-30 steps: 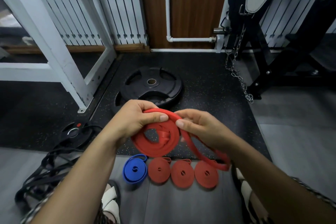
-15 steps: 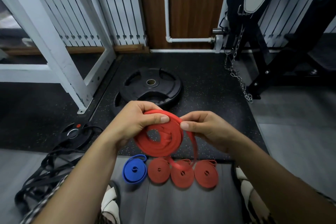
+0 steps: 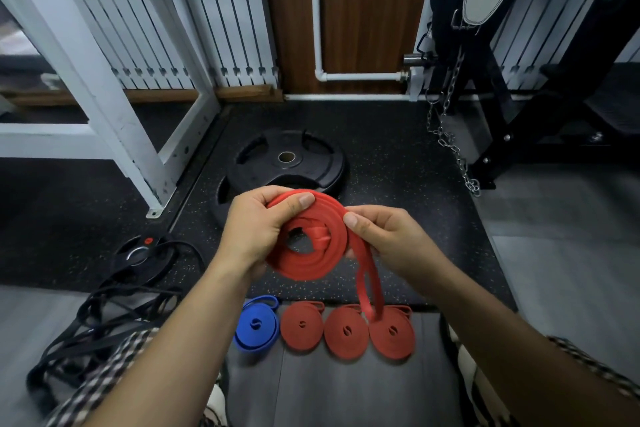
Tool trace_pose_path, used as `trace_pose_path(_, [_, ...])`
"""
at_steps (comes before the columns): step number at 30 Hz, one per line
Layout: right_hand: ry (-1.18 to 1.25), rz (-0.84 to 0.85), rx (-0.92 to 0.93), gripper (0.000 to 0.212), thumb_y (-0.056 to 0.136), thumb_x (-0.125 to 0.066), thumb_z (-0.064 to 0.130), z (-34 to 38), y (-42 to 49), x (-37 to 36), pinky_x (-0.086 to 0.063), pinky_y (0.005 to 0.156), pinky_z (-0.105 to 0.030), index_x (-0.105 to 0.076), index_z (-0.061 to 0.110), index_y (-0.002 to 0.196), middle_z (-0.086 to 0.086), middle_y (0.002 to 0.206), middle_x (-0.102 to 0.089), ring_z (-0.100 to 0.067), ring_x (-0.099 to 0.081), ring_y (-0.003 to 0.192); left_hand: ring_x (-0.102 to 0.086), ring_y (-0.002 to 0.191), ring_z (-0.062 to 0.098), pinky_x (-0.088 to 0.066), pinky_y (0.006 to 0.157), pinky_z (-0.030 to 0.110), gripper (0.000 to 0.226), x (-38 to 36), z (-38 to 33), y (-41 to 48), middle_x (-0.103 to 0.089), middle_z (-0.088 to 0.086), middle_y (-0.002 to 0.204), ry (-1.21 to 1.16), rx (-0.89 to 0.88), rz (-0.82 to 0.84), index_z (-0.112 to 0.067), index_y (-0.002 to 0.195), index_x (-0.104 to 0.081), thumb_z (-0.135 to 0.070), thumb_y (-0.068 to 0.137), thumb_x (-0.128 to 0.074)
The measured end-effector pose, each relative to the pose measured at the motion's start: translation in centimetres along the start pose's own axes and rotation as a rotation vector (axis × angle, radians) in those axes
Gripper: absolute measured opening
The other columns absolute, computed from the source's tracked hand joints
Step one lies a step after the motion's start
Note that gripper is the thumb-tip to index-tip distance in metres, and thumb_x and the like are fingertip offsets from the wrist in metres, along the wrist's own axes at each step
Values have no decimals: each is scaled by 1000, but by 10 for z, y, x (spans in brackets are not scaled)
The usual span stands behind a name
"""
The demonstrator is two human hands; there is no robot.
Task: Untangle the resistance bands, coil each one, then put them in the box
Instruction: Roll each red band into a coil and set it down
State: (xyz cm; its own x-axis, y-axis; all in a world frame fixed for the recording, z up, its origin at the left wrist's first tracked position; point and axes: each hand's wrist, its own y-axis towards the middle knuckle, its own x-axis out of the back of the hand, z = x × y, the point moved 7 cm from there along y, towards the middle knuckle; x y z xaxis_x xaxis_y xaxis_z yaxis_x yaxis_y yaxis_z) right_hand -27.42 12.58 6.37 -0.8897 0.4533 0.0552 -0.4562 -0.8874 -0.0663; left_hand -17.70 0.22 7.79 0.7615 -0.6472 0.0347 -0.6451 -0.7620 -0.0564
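Rack point(image 3: 114, 114): white frame at far left, clear of the work.
Plate point(image 3: 287, 163): black weight plate flat on the mat beyond the hands.
Black bands point(image 3: 90, 322): tangled heap on the floor at left, not yet sorted.
Done coils: one blue coil point(image 3: 257, 326) and three red coils point(image 3: 346, 331) in a row on the floor below the hands.
Red band point(image 3: 311, 243): held in the air, mostly wound; a loose tail hangs down over the row.
Left hand point(image 3: 256, 229): curled round the coil, thumb pressing the top turns.
Right hand point(image 3: 384, 236): pinching the tail at the coil's right edge.
Box: not in view.
Advice: keep the thumb clamping the turns, feed the tail flat and snug, likely tuck the end.
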Motion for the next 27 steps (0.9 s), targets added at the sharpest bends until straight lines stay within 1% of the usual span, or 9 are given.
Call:
trace_pose_path(3, [-17, 3, -29, 23, 97, -44, 15, -1, 1, 2, -48, 56, -13, -66, 21, 93, 10, 58, -66, 1, -61, 56, -62, 54, 6, -52, 55, 18, 7, -2, 3, 1, -68, -4, 57, -83, 14, -68, -12, 71, -67, -8, 76, -69])
trace_pose_path(5, [-19, -11, -42, 25, 97, -45, 17, -5, 2, 4, -55, 65, -22, -67, 26, 89, 4, 68, -69, -5, -64, 66, -61, 52, 4, -51, 54, 16, 7, 0, 3, 4, -67, -6, 55, -134, 11, -135, -12, 72, -66, -8, 78, -68])
trace_pose_path(7, [15, -51, -44, 27, 97, -45, 19, -9, 3, 5, -56, 71, -24, -68, 28, 87, -2, 77, -69, -9, -64, 71, -61, 51, 2, -50, 53, 14, 7, 1, 4, 6, -66, -7, 53, -203, 21, -196, -11, 73, -65, -9, 79, -67])
trace_pose_path(12, [281, -116, -45, 27, 96, -45, 18, -13, 4, 8, -53, 84, -29, -71, 18, 91, -2, 86, -73, -12, -67, 83, -60, 49, 4, -53, 55, 18, 11, -13, 12, 4, -66, -5, 52, -322, 75, -258, -11, 72, -65, -13, 82, -65])
trace_pose_path(16, [403, -110, -84, 24, 94, -47, 13, -12, 3, 11, -56, 72, -26, -71, 13, 90, -5, 81, -73, -13, -68, 76, -60, 50, 3, -52, 53, 16, 10, -16, 11, 2, -66, -7, 52, -355, 58, -328, -11, 73, -65, -13, 83, -65])
trace_pose_path(20, [396, -165, -81, 22, 93, -49, 12, -18, 3, 13, -56, 72, -27, -70, 10, 91, -8, 78, -71, -15, -67, 70, -61, 65, 16, -53, 69, 29, 11, -27, 29, -8, -67, 1, 66, -447, 152, -359, -11, 80, -66, -21, 84, -64])
trace_pose_path(23, [352, -198, -60, 22, 93, -49, 10, -16, 3, 20, -56, 65, -23, -71, 10, 88, -8, 74, -71, -14, -66, 66, -64, 71, 18, -53, 80, 36, 15, -34, 41, -10, -69, 4, 72, -449, 239, -287, -11, 82, -68, -25, 84, -63])
trace_pose_path(25, [335, -209, -66, 23, 93, -50, 9, -15, 2, 27, -55, 62, -22, -71, 12, 85, -6, 72, -71, -12, -66, 63, -63, 71, 19, -51, 85, 39, 20, -38, 41, -6, -70, 5, 72, -404, 282, -142, -12, 80, -68, -31, 77, -67])
trace_pose_path(27, [304, -192, -86, 24, 92, -50, 8, -15, 3, 32, -55, 60, -21, -71, 13, 83, -5, 71, -71, -11, -65, 61, -62, 70, 18, -50, 81, 36, 30, -38, 36, -2, -70, 4, 72, -299, 306, 2, -12, 79, -69, -40, 66, -67])
